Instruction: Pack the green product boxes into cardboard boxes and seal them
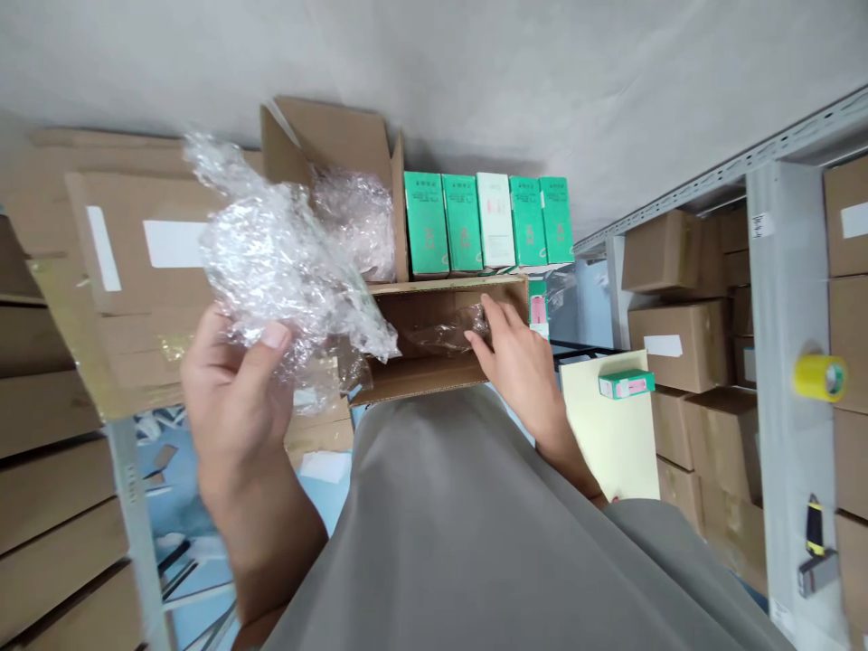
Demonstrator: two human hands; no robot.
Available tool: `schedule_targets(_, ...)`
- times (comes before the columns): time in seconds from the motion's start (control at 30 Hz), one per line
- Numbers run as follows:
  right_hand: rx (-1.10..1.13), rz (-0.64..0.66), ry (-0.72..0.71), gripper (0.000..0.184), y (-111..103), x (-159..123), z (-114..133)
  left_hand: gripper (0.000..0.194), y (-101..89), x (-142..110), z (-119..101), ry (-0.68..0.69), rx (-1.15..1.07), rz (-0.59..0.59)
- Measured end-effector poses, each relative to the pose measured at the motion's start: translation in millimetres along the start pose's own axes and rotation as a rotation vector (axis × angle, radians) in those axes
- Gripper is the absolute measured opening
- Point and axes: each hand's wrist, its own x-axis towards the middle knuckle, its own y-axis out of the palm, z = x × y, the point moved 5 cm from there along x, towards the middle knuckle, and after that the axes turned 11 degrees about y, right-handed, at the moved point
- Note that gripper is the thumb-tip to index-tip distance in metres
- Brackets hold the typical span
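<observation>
My left hand (237, 398) is closed around a crumpled bundle of clear plastic wrap (264, 244), raised at the left of the open carton. The cardboard carton (434, 371) sits right in front of my body. Inside its right end is my right hand (515, 357), with thumb and forefinger on a thin piece of clear plastic film (448, 334). Behind the carton, several green boxes (426, 221) stand in a row, with one white box (495, 220) among them. More crumpled clear wrap (359, 217) fills a second open carton (400, 217) at the back.
A small green box (626, 384) lies on a pale yellow board (603, 434) at the right. Shelves with stacked cartons (678, 344) flank both sides. Yellow tape (819, 377) and a utility knife (815, 524) are on the grey shelf post (779, 298).
</observation>
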Motion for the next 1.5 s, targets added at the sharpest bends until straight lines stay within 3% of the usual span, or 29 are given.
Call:
schedule_targets(0.13,0.444,0.193,-0.099,0.061,-11.3,-11.6,16.5,0.044,15.5,-11.7,4.6,-0.143,-0.099,0.199)
schedule_targets(0.23,0.604,0.298,-0.139,0.075,-4.8,-16.2,27.0,0.040,31.6,-20.6,5.9,-0.228,-0.205,0.337)
schedule_targets(0.33,0.629,0.267,-0.193,0.054,1.0,-16.7,30.0,0.035,37.5,-23.7,9.3,-0.271,-0.235,0.386)
schedule_targets(0.43,0.591,0.192,-0.233,0.036,-3.5,-17.2,23.6,0.032,30.7,-21.6,15.7,-0.267,-0.162,0.448)
schedule_targets(0.5,0.542,0.144,-0.200,0.038,-11.7,-17.7,13.0,0.033,17.9,-15.9,17.7,-0.212,-0.109,0.409)
schedule_targets(0.6,0.423,0.091,-0.132,0.047,-25.7,-17.5,-5.0,0.038,-9.3,-4.9,14.4,-0.111,-0.116,0.192)
schedule_targets(0.67,0.301,0.084,-0.166,0.041,-30.5,-15.4,-10.8,0.037,-25.0,-0.4,10.9,-0.075,-0.134,0.065)
schedule_targets(0.8,0.036,0.123,-0.304,0.037,-17.3,-1.7,-8.3,0.033,-35.6,1.0,8.4,-0.059,-0.148,0.028)
schedule_targets(0.97,-0.172,0.251,-0.352,0.049,23.2,15.9,-1.5,0.026,-22.3,-9.0,14.1,-0.099,-0.169,0.154)
schedule_targets(1.1,-0.152,0.134,-0.289,0.044,24.8,13.1,-2.9,0.023,-11.3,-16.3,13.1,-0.133,-0.189,0.203)
schedule_targets(1.27,0.181,0.116,-0.281,0.039,8.1,-7.3,2.8,0.034,2.3,-19.1,12.7,-0.151,-0.227,0.252)
schedule_targets(1.4,0.528,0.231,-0.319,0.064,15.7,-20.3,20.2,0.050,26.1,-29.9,18.3,-0.194,-0.218,0.406)
schedule_targets(1.5,0.605,0.178,-0.282,0.047,22.7,-20.3,25.6,0.070,38.5,-36.3,19.1,-0.200,-0.149,0.459)
